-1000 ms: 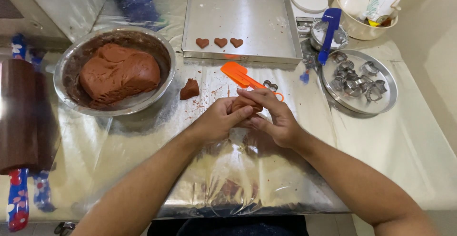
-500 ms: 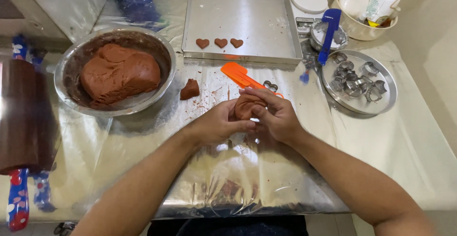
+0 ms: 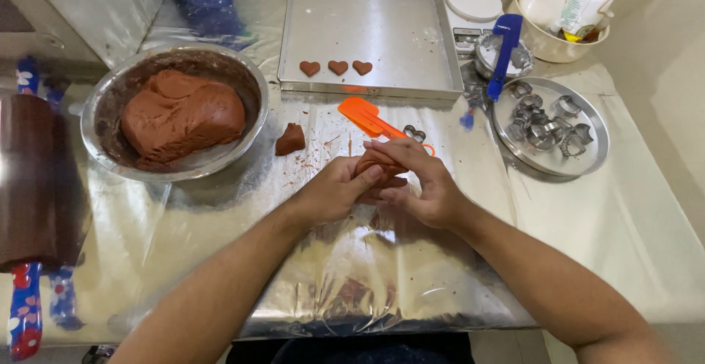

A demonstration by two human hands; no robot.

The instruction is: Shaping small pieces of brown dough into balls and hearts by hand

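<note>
Dough lump (image 3: 378,167) sat between both hands at frame centre, above the foil-covered tabletop (image 3: 220,246). Left hand (image 3: 334,191) pressed from 9 o'clock, right hand (image 3: 418,184) cupped from 3 o'clock; both grips closed on it. Lump's long axis: cannot tell. Orange spatula (image 3: 367,118) lay just beyond at 12 o'clock, small dough scrap (image 3: 291,139) at 10, cutter plate (image 3: 587,160) at 2, well apart.

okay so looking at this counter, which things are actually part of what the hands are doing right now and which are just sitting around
In use:
left hand and right hand, pressing the brown dough piece between them

Lying about:
bowl of dough
small dough lump
orange spatula
baking tray with three heart shapes
plate of metal cutters
rolling pin
</note>
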